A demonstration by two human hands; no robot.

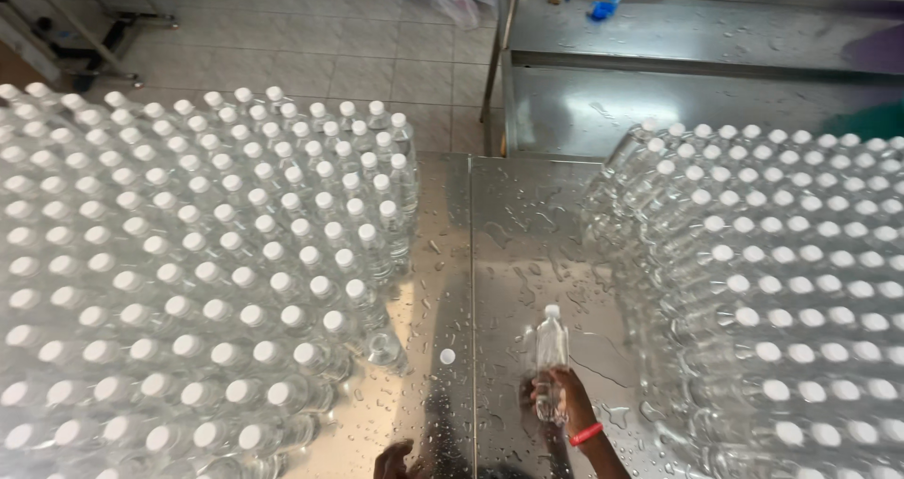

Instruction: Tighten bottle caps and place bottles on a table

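My right hand (568, 402), with a red band on its wrist, is closed around a clear plastic bottle with a white cap (551, 344). It holds the bottle upright over the wet steel table (504, 243), in the gap between two big groups of bottles. Only a small part of my left hand (392, 460) shows at the bottom edge, low over the table and near the left group. Its fingers are too cut off to read. A loose white cap (447, 356) lies on the table to the left of the held bottle.
A dense block of capped clear bottles (188, 272) fills the left side, and another (782, 291) fills the right. Behind the table stands a steel trough (678, 74) with a blue item (603, 8). Tiled floor (311, 46) lies beyond.
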